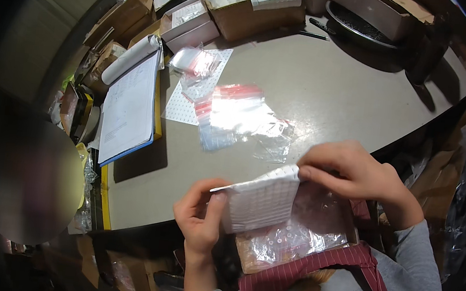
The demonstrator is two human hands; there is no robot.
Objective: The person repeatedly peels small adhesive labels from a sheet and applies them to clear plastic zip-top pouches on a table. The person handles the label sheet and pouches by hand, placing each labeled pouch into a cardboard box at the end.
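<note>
Head view: white sheet (263,205) at 5 o'clock, above the box (242,256) of clear plastic (279,242). My left hand (201,213) pinches its 9 o'clock edge, my right hand (350,169) its 2 o'clock corner. Judgement: light, even tension should limit creasing.

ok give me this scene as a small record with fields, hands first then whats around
left hand: pinching the left edge of a white sheet
right hand: gripping the sheet's upper right corner
beneath sheet: open box holding clear plastic
table: clear bags with red strips, dotted white paper
table's left: clipboard with papers
table's far side: cardboard box, round bowl
</note>
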